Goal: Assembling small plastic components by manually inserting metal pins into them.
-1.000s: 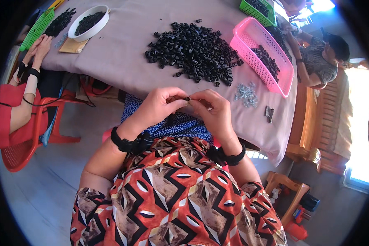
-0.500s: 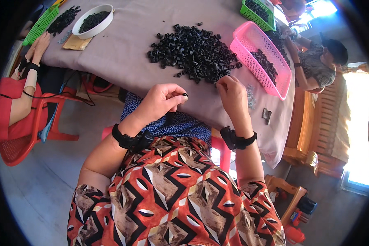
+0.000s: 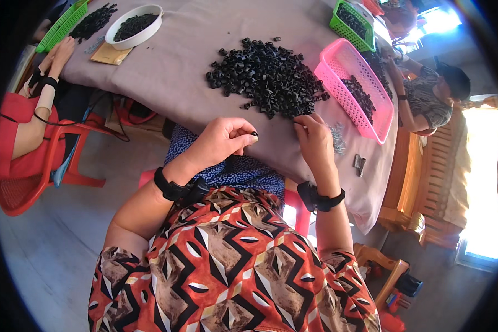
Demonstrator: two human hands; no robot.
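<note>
On my feed the left hand [image 3: 224,139] pinches a small black piece [image 3: 254,134] near the table edge — likely light, stiff, slick; best held by its sides. Right hand [image 3: 314,137] at the black pile [image 3: 265,77] — grip unclear.

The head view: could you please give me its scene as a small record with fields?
Left hand: fingers pinch a black piece
Right hand: fingers by the pile's near edge; whether they grip anything is unclear
Pile: loose black pieces on the cloth
Pink basket: right of the pile, some black pieces inside
Silvery bits: beside the right hand, partly hidden
White bowl: far left, black pieces inside
</note>
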